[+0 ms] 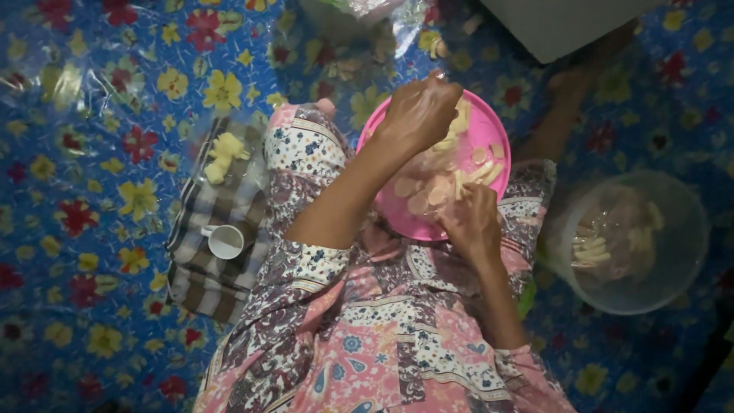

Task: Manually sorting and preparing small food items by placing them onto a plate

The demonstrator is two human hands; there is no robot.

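Over flowered floor cloth, our left hand (419, 113) pinches slices in the pink plate (489, 126); our right hand (472, 222) grips another, sorting next needs care.

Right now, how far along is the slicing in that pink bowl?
Done: pale slices and strips lie in the pink bowl, more in the clear tub. In hand: left hand and right hand both work over the bowl; what they grip is hidden. Left: yellow chunks sit on the striped cloth, beside a white cup.
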